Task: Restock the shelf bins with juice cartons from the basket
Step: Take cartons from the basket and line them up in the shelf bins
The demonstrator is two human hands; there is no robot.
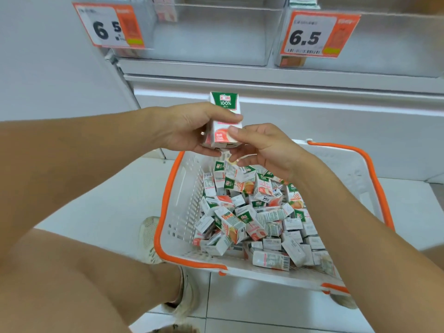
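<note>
Juice carton [224, 109] upright above basket [168, 200], left hand [189, 128] fingers clamped round it, right hand [262, 147] thumb touching it

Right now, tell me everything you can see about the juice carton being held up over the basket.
The juice carton is a small white paperboard box with a green top band reading 100% and a pink fruit picture lower down. It stands roughly upright above the basket's far end. The left hand grips its side, and the right hand's fingertip touches its lower corner.
</note>
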